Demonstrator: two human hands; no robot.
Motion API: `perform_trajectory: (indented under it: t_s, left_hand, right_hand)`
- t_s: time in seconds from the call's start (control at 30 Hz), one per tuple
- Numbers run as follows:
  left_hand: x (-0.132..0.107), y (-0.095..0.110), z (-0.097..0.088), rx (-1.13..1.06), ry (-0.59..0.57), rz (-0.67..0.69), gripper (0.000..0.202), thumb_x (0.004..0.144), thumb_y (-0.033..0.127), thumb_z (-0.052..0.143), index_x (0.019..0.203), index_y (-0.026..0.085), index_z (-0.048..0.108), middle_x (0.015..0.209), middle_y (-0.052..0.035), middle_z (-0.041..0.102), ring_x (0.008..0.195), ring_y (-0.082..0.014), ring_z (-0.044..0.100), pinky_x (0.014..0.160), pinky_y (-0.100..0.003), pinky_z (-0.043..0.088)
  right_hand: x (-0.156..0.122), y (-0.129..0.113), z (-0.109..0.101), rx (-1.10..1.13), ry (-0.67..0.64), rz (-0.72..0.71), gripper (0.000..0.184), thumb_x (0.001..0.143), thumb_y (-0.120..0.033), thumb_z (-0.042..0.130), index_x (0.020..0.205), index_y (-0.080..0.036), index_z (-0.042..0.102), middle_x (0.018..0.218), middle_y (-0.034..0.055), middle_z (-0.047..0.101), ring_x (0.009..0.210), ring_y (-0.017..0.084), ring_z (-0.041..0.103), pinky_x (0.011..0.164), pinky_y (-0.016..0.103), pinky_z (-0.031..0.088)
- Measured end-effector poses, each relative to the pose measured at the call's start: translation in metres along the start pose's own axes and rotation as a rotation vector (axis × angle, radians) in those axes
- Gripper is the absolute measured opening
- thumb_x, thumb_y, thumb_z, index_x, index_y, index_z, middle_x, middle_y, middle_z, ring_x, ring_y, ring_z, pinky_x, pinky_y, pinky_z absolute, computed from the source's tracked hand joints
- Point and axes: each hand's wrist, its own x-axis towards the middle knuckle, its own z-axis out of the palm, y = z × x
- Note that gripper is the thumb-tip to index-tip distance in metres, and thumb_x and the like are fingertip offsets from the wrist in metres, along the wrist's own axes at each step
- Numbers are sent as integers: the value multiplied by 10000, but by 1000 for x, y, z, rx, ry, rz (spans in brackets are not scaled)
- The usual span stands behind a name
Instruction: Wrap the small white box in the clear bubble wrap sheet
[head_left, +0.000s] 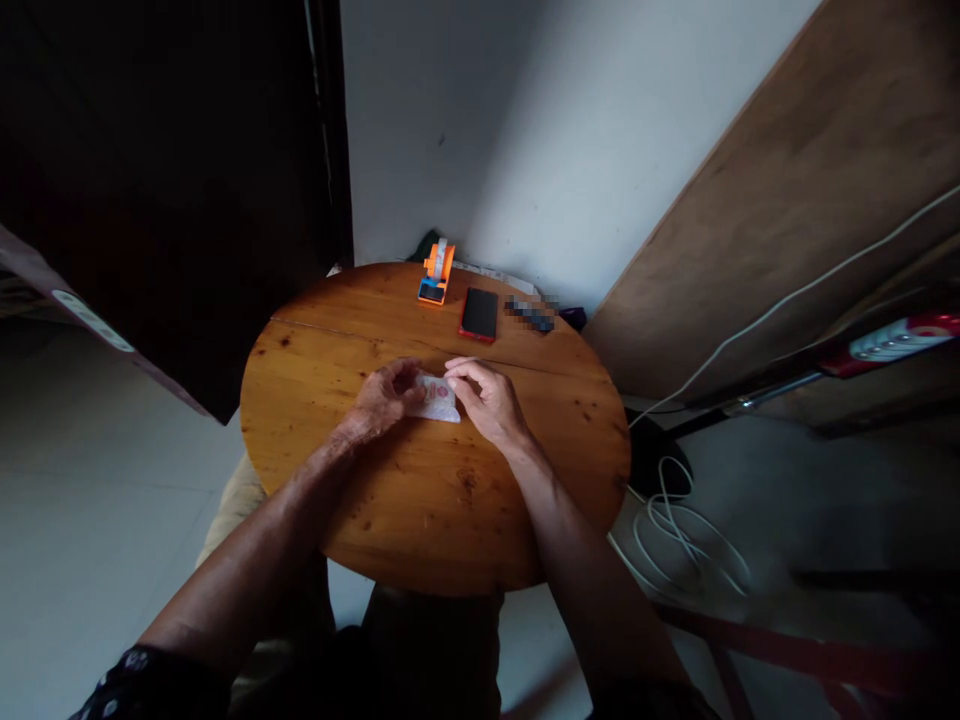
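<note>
A small whitish packet (pixel 437 398) with reddish print is held over the middle of a round wooden table (pixel 450 530). My left hand (pixel 386 398) is closed on its left end, thumb on the near face. At the packet's upper right corner, the fingertips of my right hand (pixel 486 398) are pinched together and touch the edge. Whether a loose piece sits between those fingertips is too small to make out.
Toward the wall stand an orange tape dispenser (pixel 439 270), a dark phone-like device with a red edge (pixel 478 314) and a pixelated dark object (pixel 531 314). White cable (pixel 675 520) lies coiled on the floor at right. A dark door-like panel (pixel 187 200) rises at left.
</note>
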Motion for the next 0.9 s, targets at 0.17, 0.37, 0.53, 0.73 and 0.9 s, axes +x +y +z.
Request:
perform_trajectory:
  t_s: [0.17,0.37,0.53,0.73,0.9]
  left_hand:
    - [0,0,1,-10,-1,-12,590,687,388,727,1201,120,615,1051,-108,701,965,-218,661,882,-354,518]
    - [-2,5,2,-9,10,-38,645,684,421,763,1230,120,599,1076,-122,706,987,-235,666,869,-350,530]
    - [-4,8,3,-42,-5,-84,678,686,411,797,1259,128,572,1094,-123,710,994,-244,674,863,-358,538]
    - [-4,5,4,-34,-61,-68,780,700,409,802,1352,106,500,1131,-150,695,1034,-254,664,903,-373,517]
    - [-5,3,3,70,-108,-45,823,717,386,775,1412,91,449,1084,-147,697,947,-231,663,864,-372,516]
  right_hand:
    - [1,0,0,44,54,17,153,882,-283,546,816,-231,674,1028,53,723,962,192,673,898,339,518]
    - [0,-1,1,72,61,38,146,877,-289,557,823,-233,680,1032,49,723,962,189,675,863,327,530]
    - [0,-4,0,70,77,19,149,881,-282,562,815,-238,688,1028,48,723,966,192,674,866,331,534]
    - [1,-7,-2,80,105,12,146,880,-271,571,812,-227,693,1027,51,723,941,187,677,860,330,534]
    - [2,-9,-6,112,128,51,132,878,-305,587,827,-231,683,1054,55,725,960,200,671,854,350,538]
